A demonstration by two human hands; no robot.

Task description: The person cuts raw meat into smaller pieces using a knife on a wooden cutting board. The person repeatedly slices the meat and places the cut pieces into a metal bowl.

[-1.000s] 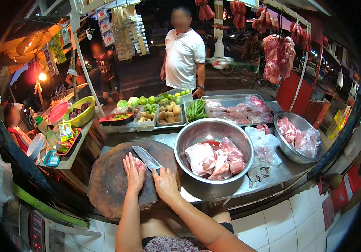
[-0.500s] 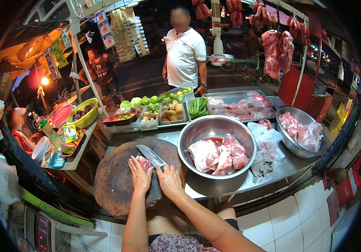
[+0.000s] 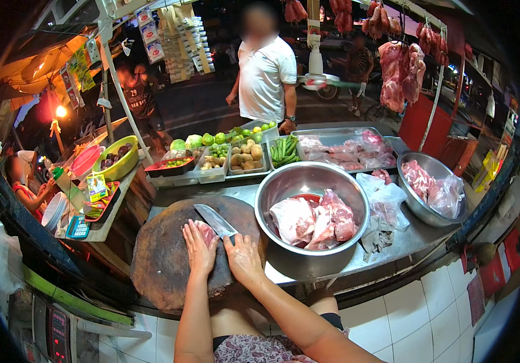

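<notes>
A round, worn wooden chopping block (image 3: 160, 266) sits on the steel counter (image 3: 284, 272). On it, my left hand (image 3: 201, 254) rests with extended fingers over a small piece of pink meat (image 3: 206, 228), pressing it against the wood. Just to the right, my right hand (image 3: 242, 257) is closed on the handle of a wide knife (image 3: 216, 221), whose blade points away from me beside the meat. The handle is mostly hidden by my fingers. Right of the block stands a large steel bowl (image 3: 312, 172) holding raw meat chunks (image 3: 335, 221).
Vegetable tubs (image 3: 211, 172), a meat tray (image 3: 344, 136) and another meat bowl (image 3: 429, 181) line the counter, with plastic bags (image 3: 381, 206). Meat (image 3: 396, 75) hangs at right. A person in white (image 3: 266, 78) stands opposite. At left are a laden side shelf (image 3: 99, 236) and another person (image 3: 24, 187).
My hands have barely moved on the meat and knife. The person in white has shifted the hand at their side forward, and the person at far left has raised a hand.
</notes>
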